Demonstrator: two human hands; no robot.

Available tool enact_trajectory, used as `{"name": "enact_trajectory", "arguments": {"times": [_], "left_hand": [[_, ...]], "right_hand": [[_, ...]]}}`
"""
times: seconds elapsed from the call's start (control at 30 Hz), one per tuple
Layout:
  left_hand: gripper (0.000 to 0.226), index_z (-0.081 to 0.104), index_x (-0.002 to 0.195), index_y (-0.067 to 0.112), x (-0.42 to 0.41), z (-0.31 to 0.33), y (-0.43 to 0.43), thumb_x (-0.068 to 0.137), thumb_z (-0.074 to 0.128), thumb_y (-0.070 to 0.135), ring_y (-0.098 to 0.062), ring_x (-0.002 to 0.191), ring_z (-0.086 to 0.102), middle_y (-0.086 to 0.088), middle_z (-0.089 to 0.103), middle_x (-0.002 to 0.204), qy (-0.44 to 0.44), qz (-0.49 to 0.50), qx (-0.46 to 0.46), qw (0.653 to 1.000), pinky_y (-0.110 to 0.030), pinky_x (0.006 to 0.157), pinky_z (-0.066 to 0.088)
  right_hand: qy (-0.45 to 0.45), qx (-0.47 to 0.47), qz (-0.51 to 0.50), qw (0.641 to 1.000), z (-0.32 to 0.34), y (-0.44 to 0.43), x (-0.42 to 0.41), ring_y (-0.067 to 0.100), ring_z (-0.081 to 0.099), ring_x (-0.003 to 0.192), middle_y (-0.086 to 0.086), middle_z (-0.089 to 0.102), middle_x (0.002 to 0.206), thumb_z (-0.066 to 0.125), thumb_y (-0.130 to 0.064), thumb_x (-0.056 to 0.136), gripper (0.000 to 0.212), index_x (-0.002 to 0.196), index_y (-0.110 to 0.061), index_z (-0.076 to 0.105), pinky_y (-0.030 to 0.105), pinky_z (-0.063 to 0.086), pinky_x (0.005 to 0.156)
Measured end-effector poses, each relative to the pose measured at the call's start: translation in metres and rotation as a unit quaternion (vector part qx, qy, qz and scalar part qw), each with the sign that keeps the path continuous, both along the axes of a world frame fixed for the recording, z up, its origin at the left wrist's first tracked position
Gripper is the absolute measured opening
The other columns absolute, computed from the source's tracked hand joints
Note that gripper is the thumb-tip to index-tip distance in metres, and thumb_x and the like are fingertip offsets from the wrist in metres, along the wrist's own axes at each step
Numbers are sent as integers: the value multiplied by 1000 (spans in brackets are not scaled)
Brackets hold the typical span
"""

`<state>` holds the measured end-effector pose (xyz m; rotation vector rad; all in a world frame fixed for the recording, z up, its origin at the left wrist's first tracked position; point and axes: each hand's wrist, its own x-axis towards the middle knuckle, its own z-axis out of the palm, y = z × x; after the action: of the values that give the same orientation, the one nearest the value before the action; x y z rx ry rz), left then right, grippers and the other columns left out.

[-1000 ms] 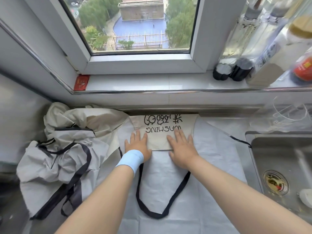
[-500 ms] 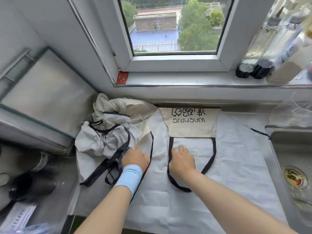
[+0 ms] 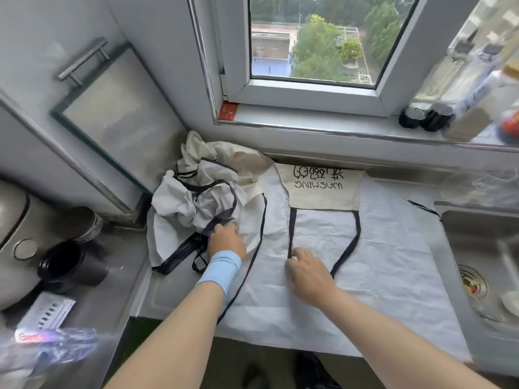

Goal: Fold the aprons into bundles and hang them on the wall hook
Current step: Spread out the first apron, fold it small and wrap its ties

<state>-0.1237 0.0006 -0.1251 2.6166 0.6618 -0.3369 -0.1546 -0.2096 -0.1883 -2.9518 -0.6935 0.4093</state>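
Steel countertop [image 3: 165,293] under a window carries the work. One apron [image 3: 379,262] lies spread flat with its bib toward the sill, ready for clean folding. Its black neck strap [image 3: 356,237] loops across the cloth. The right hand [image 3: 309,273] pinches the strap's left run with curled fingers, probably to tuck it inside the fold. The left hand [image 3: 226,240] sits at the apron's left edge against the crumpled aprons [image 3: 193,197]; its grip is too blurred to tell. A sink [image 3: 477,234] lies just right.

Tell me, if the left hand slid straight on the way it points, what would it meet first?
Most likely the crumpled apron: the left hand points up and left, its fingers at that heap's edge.
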Motion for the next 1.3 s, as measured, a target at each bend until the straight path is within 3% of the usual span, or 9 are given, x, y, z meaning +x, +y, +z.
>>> {"name": "enact_trajectory", "arguments": {"times": [0.13,0.23,0.47,0.57,0.63,0.77,0.93,1.07,1.3], "left_hand": [[16,46,108,10,-8,6,5,95,39,16,-31,88,53,-16,61,110,-22,41,-132,990,-34,75,40],[40,52,117,11,-25,6,19,87,63,35,-28,99,61,-7,63,112,64,2,-212,975,-32,85,47],[29,56,113,16,-53,19,32,85,60,9,-27,83,63,-6,64,105,158,-29,-296,942,-44,65,60],[35,48,120,18,-44,41,18,88,60,10,-21,70,59,-8,61,104,119,-60,-341,931,-42,65,59],[45,41,128,24,-36,57,1,88,60,12,-18,58,56,-9,58,97,104,-71,-369,921,-38,57,57],[62,31,142,27,-20,74,-42,89,58,11,-15,52,52,-9,58,86,118,-101,-421,894,-26,47,50],[61,46,135,22,-2,73,-98,79,71,27,-10,79,59,3,62,93,100,-201,-390,893,-19,70,50],[61,43,130,46,-1,70,-145,74,66,40,-20,118,58,5,63,125,254,-200,-474,819,-50,103,42],[47,60,116,29,-3,53,-183,76,56,53,-17,93,59,5,63,106,241,-153,-425,859,-41,99,44]], "right_hand": [[83,-53,12,995,3,1,-18,32,39,126,8,23,157,46,-20,91,48,139,-14,41,40,44,94],[106,-63,-20,992,6,7,-22,31,28,138,6,6,163,48,-20,91,67,153,-18,20,45,40,104],[112,-92,-31,989,16,20,-32,31,44,118,7,41,129,47,-17,88,32,120,-15,50,45,40,90],[146,34,-125,981,33,17,-16,28,50,117,4,56,122,45,-29,89,31,110,-19,64,44,40,100],[199,206,-269,919,56,13,-1,26,57,107,7,64,114,44,-36,88,33,102,-17,68,37,45,94],[436,447,-372,687,100,-1,23,28,64,95,8,66,112,42,-60,95,52,120,-18,62,40,55,74],[384,450,-387,707,103,-37,43,20,60,70,4,63,87,58,-54,88,35,104,-25,69,32,52,66],[376,436,-453,681,92,-96,48,23,63,70,7,66,88,54,-44,84,33,102,-18,65,29,52,59],[439,325,-438,714,80,-157,36,30,74,84,11,70,103,40,-9,95,32,120,-1,59,31,55,59]]}}
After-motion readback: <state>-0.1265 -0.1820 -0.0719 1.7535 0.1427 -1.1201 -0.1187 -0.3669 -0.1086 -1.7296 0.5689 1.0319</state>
